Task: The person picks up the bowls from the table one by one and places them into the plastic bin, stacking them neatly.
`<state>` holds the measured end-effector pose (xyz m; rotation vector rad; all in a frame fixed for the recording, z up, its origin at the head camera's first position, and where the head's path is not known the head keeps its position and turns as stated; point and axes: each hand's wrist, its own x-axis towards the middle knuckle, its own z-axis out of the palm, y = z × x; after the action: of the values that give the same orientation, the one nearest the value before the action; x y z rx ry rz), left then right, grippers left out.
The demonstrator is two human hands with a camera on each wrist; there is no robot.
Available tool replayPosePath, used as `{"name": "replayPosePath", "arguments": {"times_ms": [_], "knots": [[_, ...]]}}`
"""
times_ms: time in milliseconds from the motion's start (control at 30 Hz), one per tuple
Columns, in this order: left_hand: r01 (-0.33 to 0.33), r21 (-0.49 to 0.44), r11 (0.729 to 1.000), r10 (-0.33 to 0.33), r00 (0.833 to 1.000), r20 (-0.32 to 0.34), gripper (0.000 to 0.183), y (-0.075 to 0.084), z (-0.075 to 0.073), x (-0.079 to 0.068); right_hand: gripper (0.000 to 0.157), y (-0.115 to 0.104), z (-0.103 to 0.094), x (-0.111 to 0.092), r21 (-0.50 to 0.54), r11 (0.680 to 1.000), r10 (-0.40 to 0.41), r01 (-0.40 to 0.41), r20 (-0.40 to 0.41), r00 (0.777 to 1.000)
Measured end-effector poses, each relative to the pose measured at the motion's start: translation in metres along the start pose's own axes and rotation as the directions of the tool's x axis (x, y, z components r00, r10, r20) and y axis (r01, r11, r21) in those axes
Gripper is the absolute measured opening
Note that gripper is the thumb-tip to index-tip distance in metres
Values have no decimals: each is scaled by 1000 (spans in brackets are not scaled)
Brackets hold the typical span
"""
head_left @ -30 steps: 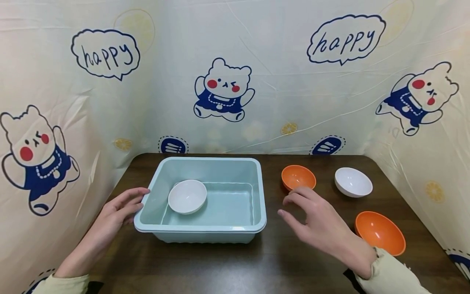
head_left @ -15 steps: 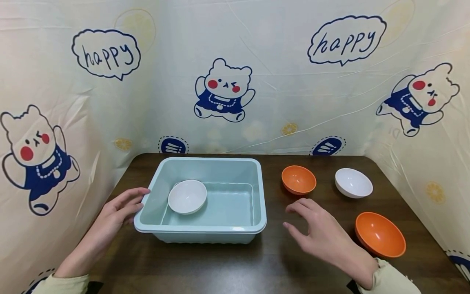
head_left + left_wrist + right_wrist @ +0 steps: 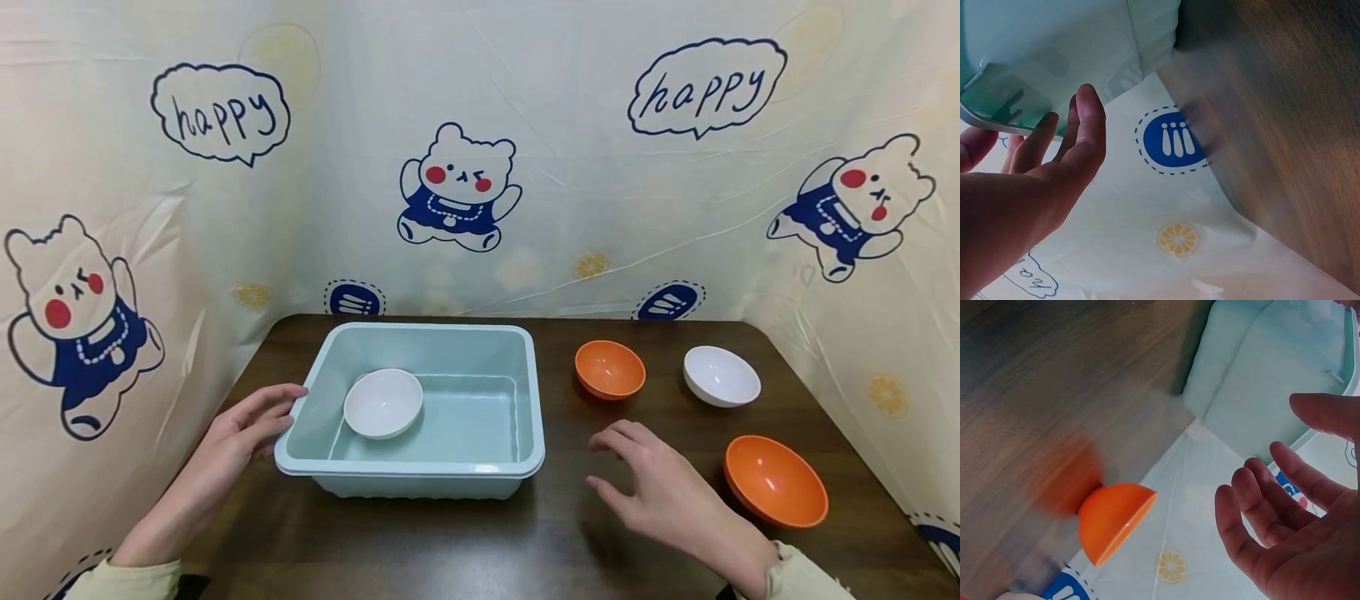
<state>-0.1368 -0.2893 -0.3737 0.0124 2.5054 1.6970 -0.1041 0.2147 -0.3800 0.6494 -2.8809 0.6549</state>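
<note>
At the left rim of a pale blue-green plastic basin, my left hand holds the edge. From the left wrist view, the thumb and fingers meet the rim and outer wall. A white bowl sits inside the basin, toward its left. My right hand hovers above the table to the basin's right, fingers loosely bent around nothing. Beyond it stands a small orange bowl, also seen past the fingers in the right wrist view. A larger orange bowl lies right of that hand.
Another white bowl stands at the back right of the dark wooden table. A pale printed cloth with cartoon bears hangs around the back and both sides.
My right hand has drawn back toward me and slightly right, away from the small orange bowl, which now shows fully. The left hand, basin and bowls keep their places.
</note>
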Motion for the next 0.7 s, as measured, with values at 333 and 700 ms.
{"name": "replayPosePath", "arguments": {"times_ms": [333,700], "knots": [[7,4,1000,-7,1000,8,44,1,0,1,39,6,-1,-6,5,1000,19,-19,-3,1000],[-27,0,1000,27,999,-19,40,-1,0,0,36,12,-6,-12,-26,1000,-9,7,-66,998]]}}
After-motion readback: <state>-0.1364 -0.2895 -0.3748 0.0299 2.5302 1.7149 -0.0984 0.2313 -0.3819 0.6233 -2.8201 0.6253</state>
